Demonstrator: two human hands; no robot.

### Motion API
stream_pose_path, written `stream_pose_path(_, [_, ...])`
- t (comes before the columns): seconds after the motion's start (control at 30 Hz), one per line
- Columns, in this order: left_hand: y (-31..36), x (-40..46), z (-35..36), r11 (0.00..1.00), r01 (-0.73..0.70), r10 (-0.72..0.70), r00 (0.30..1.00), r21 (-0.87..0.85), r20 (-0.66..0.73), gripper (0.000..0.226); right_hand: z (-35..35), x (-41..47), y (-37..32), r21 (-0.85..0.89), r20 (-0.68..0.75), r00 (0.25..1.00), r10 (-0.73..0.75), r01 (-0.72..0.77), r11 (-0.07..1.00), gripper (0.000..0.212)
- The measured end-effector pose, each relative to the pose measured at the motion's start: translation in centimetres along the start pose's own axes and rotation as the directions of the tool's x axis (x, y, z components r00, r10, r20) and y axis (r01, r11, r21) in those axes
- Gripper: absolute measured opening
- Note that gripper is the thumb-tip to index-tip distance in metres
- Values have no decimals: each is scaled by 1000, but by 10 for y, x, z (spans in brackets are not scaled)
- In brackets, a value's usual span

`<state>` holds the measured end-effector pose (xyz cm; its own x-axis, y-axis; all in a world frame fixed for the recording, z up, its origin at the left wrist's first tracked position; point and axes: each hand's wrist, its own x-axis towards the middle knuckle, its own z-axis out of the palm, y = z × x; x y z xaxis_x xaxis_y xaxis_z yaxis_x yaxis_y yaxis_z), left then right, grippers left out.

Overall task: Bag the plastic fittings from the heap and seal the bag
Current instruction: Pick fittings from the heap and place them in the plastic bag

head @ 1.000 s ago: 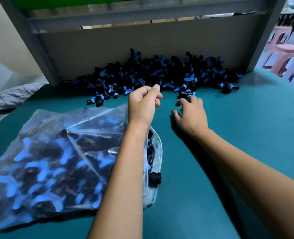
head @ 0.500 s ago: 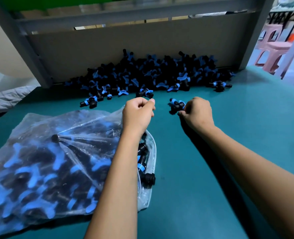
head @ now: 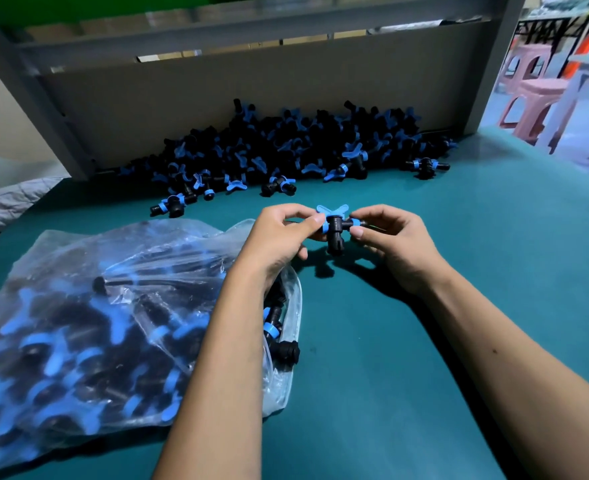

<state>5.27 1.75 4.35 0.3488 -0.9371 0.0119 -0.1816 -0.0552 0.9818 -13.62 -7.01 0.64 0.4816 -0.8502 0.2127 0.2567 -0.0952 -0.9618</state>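
A heap of black and blue plastic fittings [head: 286,147] lies against the grey back panel. Both hands hold one fitting [head: 336,226] above the green table, between the heap and the bag. My left hand [head: 279,237] pinches its left end and my right hand [head: 393,240] pinches its right end. A clear plastic bag [head: 89,327], stuffed with fittings, lies at the left under my left forearm. Its mouth faces right and stands open, with a black fitting [head: 288,351] poking out.
The green table [head: 424,341] stretches to the right and front. A grey frame and panel [head: 217,88] wall off the back. Loose fittings [head: 172,206] lie in front of the heap. Pink stools [head: 535,98] stand beyond the right edge. Grey cloth [head: 6,202] lies at far left.
Both hands have drawn back from the heap toward me. The fitting taken by my right hand is now held between both hands above the table.
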Motion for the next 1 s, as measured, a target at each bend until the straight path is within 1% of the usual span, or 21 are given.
stream_pose_path(0.1, [-2,1,2,1000,8,-9,999,15,36,4,1,0,0,10,42,999,7,-8,1000,18])
stream_pose_path(0.2, [-3,2,7,999,3,-4,1000,32,29,5,2,-1,0,-10,30,1000,4,-4,1000,17])
stream_pose_path(0.33, [-3,0,7,999,4,-5,999,49,32,10,5,-1,0,-85,25,1000,14,-12,996,13])
stream_pose_path(0.43, [-2,0,8,998,13,-10,998,54,-56,15,5,1,1,-43,-54,998,36,-39,998,9])
stream_pose_path(0.57, [1,0,5,999,34,-37,987,-20,-154,14,1,4,2,114,-235,968,88,-63,991,9])
stream_pose_path(0.67, [1,0,3,999,31,-33,986,-13,-163,14,0,5,3,143,-259,962,87,-51,988,8])
stream_pose_path(0.73, [1,-1,3,1000,26,-28,989,-17,-146,14,1,4,3,101,-229,971,63,-40,994,7])
stream_pose_path(0.8, [0,-1,6,1000,18,-17,995,2,-101,14,2,2,3,-16,-133,991,18,-21,1000,8])
stream_pose_path(0.87, [-1,-2,8,998,12,-7,996,63,-85,15,5,0,3,-128,-44,999,-14,8,992,10])
stream_pose_path(0.93, [-3,-2,8,996,19,-11,997,91,-81,18,5,0,3,-167,-12,1000,-23,21,986,12])
stream_pose_path(1.0, [-3,-2,7,996,26,-20,997,87,-71,20,5,0,3,-167,2,1000,-19,19,986,12])
